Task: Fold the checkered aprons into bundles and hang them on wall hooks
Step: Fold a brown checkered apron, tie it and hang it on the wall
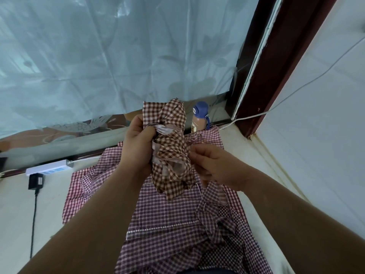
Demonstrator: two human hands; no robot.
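One brown checkered apron (173,161) is hanging as a crumpled bundle between two hands. The left hand (136,143) is gripping its left side, and the right hand (213,165) is pinching its right edge. Below, at least two purple checkered aprons (158,214) are lying on the ledge (15,214). One blue-capped bottle (200,119) is standing behind them; its label is too small to read.

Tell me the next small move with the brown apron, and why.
Probably wrap the pale strap round the brown apron and cinch it: the left hand grips the bunched cloth, the right hand pinches its side, and loose folds hang below.
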